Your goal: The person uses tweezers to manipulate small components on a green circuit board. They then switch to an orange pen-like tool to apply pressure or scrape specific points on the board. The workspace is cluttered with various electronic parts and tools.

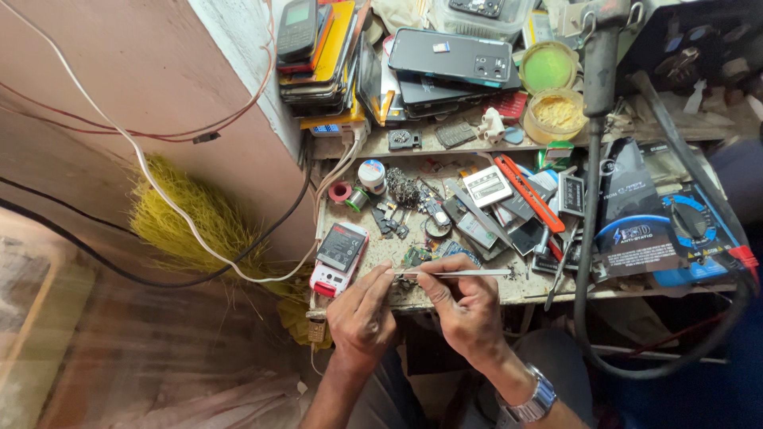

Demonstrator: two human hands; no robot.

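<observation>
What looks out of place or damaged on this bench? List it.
The stack of phones at the back leans unevenly and overhangs the shelf edge. A red-and-white phone lies open with its battery showing, jutting past the bench's front edge. Loose parts are scattered behind the hands, left hand and right hand.

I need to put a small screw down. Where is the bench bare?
Barely anywhere. One pale strip of benchtop lies between the red-and-white phone and the left hand. Right of the right hand holding metal tweezers, parts and tools crowd to the blue anti-static mat.
</observation>
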